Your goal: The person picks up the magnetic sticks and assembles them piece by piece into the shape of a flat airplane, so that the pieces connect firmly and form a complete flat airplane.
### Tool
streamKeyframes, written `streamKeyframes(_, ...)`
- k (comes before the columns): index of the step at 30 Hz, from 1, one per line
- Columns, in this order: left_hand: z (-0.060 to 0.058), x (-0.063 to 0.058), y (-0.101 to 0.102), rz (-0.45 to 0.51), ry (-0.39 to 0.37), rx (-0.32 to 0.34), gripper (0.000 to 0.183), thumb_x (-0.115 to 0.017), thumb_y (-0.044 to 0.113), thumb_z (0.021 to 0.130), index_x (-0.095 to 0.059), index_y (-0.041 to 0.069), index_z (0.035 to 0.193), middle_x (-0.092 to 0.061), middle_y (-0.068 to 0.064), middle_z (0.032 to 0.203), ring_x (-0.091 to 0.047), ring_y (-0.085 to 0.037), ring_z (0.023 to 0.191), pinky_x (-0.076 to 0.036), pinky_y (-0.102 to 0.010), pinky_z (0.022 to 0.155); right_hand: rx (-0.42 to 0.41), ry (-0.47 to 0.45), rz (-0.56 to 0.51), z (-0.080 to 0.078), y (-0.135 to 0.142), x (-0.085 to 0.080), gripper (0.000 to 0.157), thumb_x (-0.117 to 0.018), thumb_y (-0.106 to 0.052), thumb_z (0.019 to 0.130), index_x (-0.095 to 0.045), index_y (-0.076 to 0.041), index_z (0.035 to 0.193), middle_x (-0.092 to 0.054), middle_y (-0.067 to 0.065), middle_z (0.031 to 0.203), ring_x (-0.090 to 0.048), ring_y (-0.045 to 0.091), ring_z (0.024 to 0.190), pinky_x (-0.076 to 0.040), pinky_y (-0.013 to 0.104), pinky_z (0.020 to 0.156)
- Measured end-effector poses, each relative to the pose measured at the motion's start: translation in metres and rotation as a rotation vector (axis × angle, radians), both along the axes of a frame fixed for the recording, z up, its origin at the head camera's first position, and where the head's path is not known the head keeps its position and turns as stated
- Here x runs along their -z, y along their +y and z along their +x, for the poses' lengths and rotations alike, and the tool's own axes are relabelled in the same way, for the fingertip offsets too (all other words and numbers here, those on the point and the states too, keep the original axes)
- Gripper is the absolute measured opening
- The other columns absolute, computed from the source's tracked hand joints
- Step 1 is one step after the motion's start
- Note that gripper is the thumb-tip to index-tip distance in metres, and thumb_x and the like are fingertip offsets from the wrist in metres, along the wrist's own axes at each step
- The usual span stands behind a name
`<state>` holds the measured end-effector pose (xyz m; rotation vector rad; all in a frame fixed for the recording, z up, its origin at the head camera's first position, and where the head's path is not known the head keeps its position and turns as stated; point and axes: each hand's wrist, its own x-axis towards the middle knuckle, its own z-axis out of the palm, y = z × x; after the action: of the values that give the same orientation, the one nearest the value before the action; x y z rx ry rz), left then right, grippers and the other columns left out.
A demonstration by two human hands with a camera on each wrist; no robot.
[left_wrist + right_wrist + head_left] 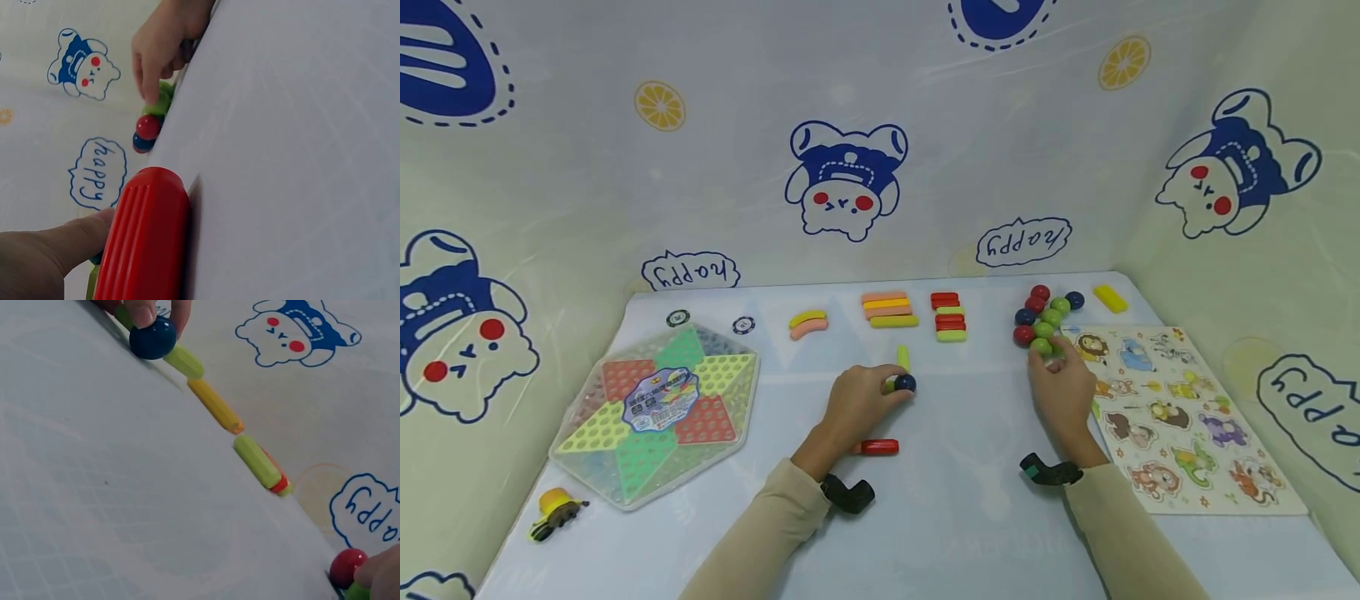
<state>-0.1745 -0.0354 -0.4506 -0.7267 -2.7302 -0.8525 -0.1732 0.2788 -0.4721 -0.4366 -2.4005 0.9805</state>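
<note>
Near the middle of the table my left hand [867, 402] pinches a dark blue ball [906, 382] between thumb and fingers. The right wrist view shows this blue ball [153, 337] close over the table. A light-green stick [903, 358] lies just beyond that hand, and a red ridged stick [880, 447] lies on its near side. My right hand [1063, 392] has thumb and fingertips on a green ball [1041, 347] at the near end of a cluster. Red, green and dark blue balls make up this cluster; a red ball [349, 567] sits beside the right fingers.
Short sticks in small groups [951, 318] line the table's back. At the left lie a hexagonal board [580, 433], a small yellow-topped toy [555, 512] and two round discs [743, 325]. An animal picture board [1262, 500] lies right, below a yellow stick [1110, 298].
</note>
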Motion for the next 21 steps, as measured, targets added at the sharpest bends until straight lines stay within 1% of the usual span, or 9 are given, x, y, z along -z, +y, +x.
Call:
streamKeyframes(4,-0.0002,-0.0001,-0.0001,-0.004,-0.011,-0.003,0.034,-0.074,0.037,0.08,-0.07,0.019,0.108,-0.045,0.011,0.054,-0.043,-0.008,0.055,-0.035,-0.024,0.054,0.005,-0.026,0.01,-0.0005,-0.0006,-0.0023,0.047,-0.06,-0.039,0.089,-0.055,-0.012,0.127,-0.053,0.005,0.061,-0.048,0.018,0.051,-0.032,0.027,0.039)
streamKeyframes(12,0.0,0.0011,-0.0003,0.014,-0.021,-0.005,0.034,-0.074,0.037,0.079,-0.07,0.019,0.108,-0.043,0.009,0.052,-0.043,-0.009,0.055,-0.034,-0.025,0.053,0.024,-0.129,0.035,0.0007,-0.0046,-0.0093,0.052,-0.06,-0.04,0.089,-0.052,-0.01,0.13,-0.053,0.006,0.063,-0.05,0.021,0.056,-0.036,0.028,0.043)
streamKeyframes(17,-0.0003,0.0023,-0.0009,0.019,-0.022,-0.008,0.034,-0.074,0.037,0.08,-0.07,0.019,0.109,-0.042,0.009,0.052,-0.043,-0.009,0.056,-0.035,-0.025,0.054,0.027,-0.114,0.042,-0.0008,-0.0044,-0.0063,0.053,-0.06,-0.042,0.088,-0.054,-0.008,0.128,-0.053,0.007,0.062,-0.05,0.021,0.054,-0.035,0.029,0.042)
streamKeyframes(21,-0.0001,0.0031,-0.0001,0.029,-0.017,-0.001,0.034,-0.073,0.038,0.08,-0.07,0.019,0.109,-0.045,0.011,0.054,-0.043,-0.008,0.056,-0.036,-0.025,0.054,0.035,-0.09,0.023,-0.0012,-0.003,-0.0026,0.054,-0.059,-0.047,0.087,-0.055,-0.009,0.126,-0.051,0.006,0.061,-0.049,0.021,0.053,-0.034,0.029,0.04)
